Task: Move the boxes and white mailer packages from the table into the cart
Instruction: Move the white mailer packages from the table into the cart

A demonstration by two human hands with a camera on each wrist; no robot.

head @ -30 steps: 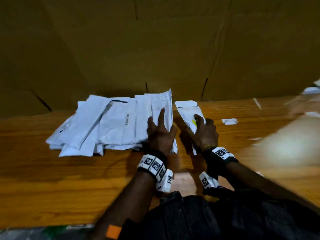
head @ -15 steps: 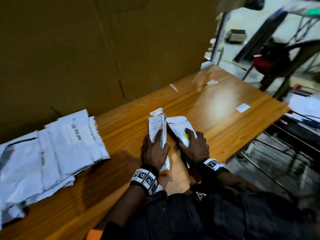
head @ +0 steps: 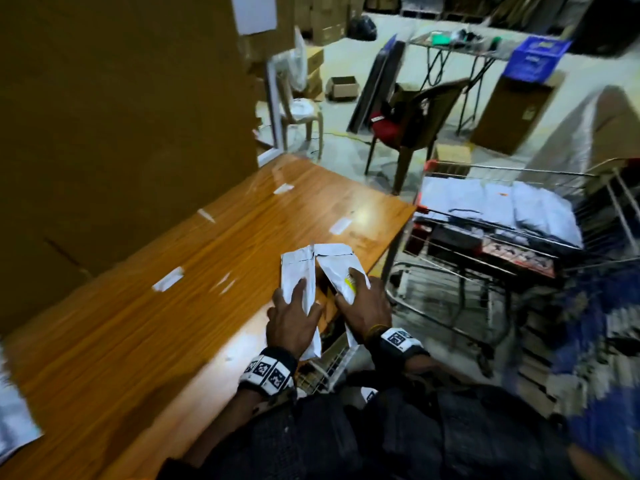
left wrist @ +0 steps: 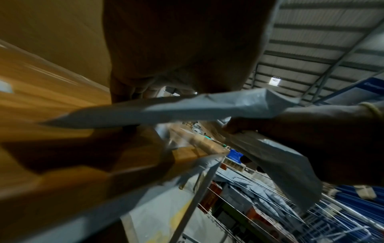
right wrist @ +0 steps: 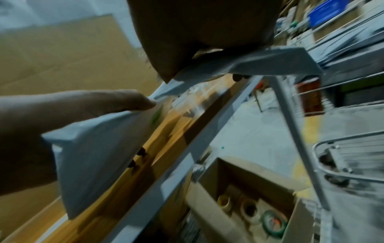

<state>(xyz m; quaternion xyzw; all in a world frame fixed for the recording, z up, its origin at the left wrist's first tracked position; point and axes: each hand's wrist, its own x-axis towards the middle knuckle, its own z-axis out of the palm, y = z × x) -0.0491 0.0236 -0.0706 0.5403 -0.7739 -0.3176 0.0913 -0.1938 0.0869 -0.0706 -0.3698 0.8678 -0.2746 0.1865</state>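
My left hand (head: 294, 313) grips a long white mailer (head: 298, 271) lifted just above the wooden table (head: 138, 323) near its right end. Close beside it, my right hand (head: 360, 306) grips a second white mailer (head: 337, 266) with a yellow mark. From the left wrist the left mailer (left wrist: 166, 111) shows edge-on, thumb below it. The right wrist view has the right mailer (right wrist: 249, 65) under my palm, and the left hand's mailer (right wrist: 99, 148) alongside. The wire cart (head: 519, 230) stands right of the table, holding white mailers (head: 502, 206) and boxes.
A big cardboard wall (head: 121, 116) backs the table. Paper scraps (head: 168, 278) lie on the wood. More white mailers (head: 14, 417) peek in at the far left edge. Chairs (head: 408, 123), cardboard boxes and a blue crate (head: 536, 58) fill the floor beyond. A box of tape rolls (right wrist: 249, 205) sits below the table.
Both hands lifted one mailer each away from the pile and carried them right along the table toward the cart. My view swung right, so the cart now shows.
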